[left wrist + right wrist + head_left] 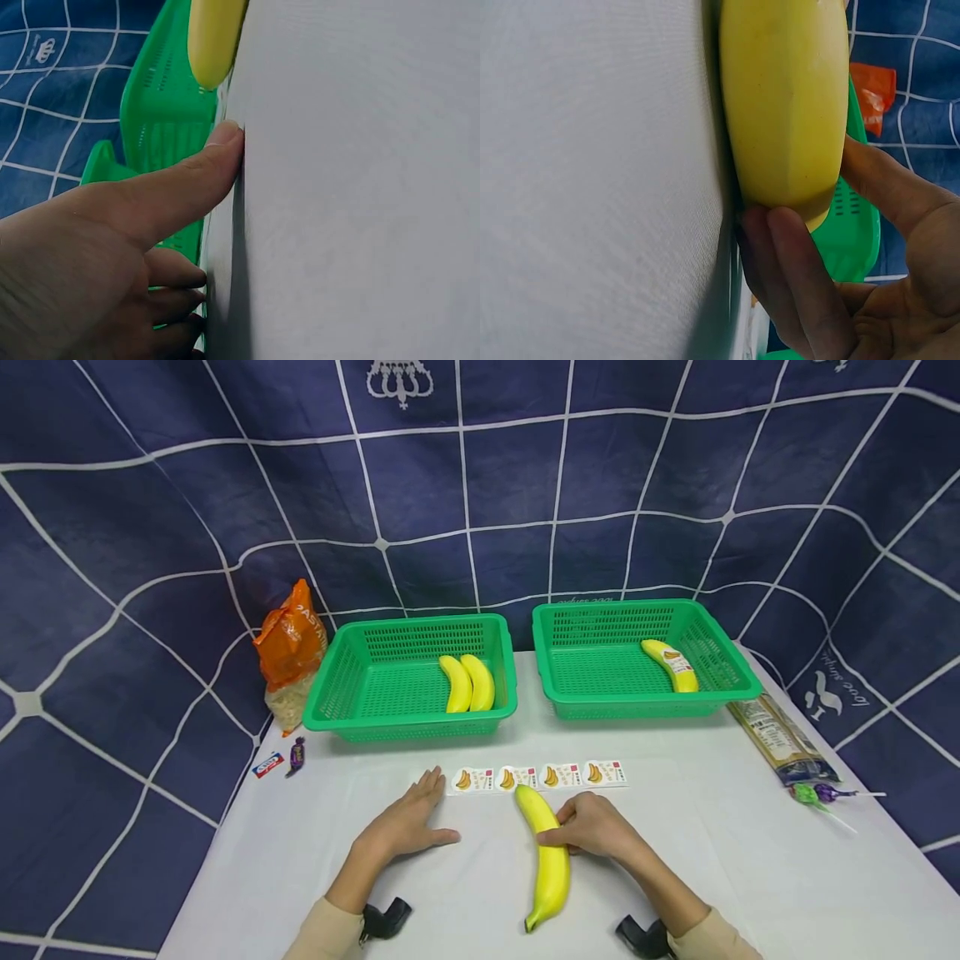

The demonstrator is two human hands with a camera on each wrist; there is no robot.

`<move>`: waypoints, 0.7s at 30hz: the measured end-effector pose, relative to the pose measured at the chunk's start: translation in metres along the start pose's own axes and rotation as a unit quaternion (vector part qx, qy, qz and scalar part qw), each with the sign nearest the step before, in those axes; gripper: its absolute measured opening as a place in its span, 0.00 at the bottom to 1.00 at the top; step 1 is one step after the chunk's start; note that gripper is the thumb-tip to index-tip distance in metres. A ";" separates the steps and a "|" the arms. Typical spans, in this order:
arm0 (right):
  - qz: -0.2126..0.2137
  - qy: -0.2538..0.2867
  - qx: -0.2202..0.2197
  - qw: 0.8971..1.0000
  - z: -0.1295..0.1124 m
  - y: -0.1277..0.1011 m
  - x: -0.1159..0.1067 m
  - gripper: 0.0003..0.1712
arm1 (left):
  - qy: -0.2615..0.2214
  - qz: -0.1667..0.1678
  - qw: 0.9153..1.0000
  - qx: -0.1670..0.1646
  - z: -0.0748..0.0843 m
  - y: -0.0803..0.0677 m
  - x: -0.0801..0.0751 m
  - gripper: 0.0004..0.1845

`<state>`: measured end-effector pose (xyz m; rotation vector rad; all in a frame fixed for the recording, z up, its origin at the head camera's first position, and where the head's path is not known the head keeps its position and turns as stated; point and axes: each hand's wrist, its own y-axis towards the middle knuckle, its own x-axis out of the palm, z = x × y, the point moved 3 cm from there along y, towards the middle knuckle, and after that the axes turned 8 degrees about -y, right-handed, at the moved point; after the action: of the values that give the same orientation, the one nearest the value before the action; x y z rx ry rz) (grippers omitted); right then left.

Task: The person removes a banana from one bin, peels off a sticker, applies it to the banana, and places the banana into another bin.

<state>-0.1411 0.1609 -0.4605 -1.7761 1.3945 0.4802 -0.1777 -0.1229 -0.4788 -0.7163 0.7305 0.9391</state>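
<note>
I'm standing by the counter (757,835), where a person is holding a banana (553,872) between two outstretched arms. The right hand (596,828) is gripping it near the middle, thumb lying over the top and fingers closing round the far side, presumably because a curved thing would be rocking on a flat surface otherwise. The left hand (408,818) is holding nothing; its fingers are stretching straight towards the row of labels (560,775), thumb spreading wide, and I can't tell whether the fingertips are touching the end label. That hand is probably staying near the row for easy reach.

Four labels are lying side by side just beyond the banana, likely so that each is coming to hand separately. Behind them, the left basket (420,727) is holding two bananas (480,681) showing no label, while the right basket (637,708) is holding one labelled banana (660,653); the baskets seem to be keeping plain and labelled fruit apart.

The gripped banana is looking smooth and bright yellow, gently curving, its dark-tipped end pointing towards the person. No label is showing on its visible side.
</note>
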 end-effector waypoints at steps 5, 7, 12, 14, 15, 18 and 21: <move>-0.004 -0.007 0.008 1.000 -0.001 -0.001 -0.001 0.26 | 0.000 0.003 1.000 -0.004 -0.001 0.001 0.002 0.53; -0.005 -0.009 0.009 1.000 -0.002 -0.002 -0.002 0.25 | 0.001 0.004 1.000 -0.004 -0.001 0.000 0.003 0.53; 0.002 -0.027 0.001 1.000 -0.004 -0.002 -0.012 0.24 | 0.003 0.009 1.000 -0.007 -0.002 -0.001 0.002 0.53; 0.010 -0.040 -0.005 0.999 -0.006 -0.001 -0.019 0.25 | 0.004 0.010 1.000 -0.007 -0.002 -0.001 0.002 0.53; 0.015 -0.049 -0.012 0.999 -0.007 0.000 -0.023 0.25 | 0.005 0.010 1.000 -0.006 -0.001 -0.001 0.002 0.53; 0.031 -0.080 -0.044 0.995 -0.013 0.004 -0.035 0.25 | 0.005 0.011 1.000 -0.004 -0.001 -0.001 0.002 0.54; 0.035 -0.116 -0.117 0.986 -0.024 0.011 -0.046 0.23 | 0.002 0.012 1.000 -0.004 -0.001 -0.001 0.002 0.54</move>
<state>-0.1698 0.1705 -0.4174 -1.7909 1.2807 0.8916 -0.1762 -0.1229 -0.4808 -0.7177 0.7403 0.9640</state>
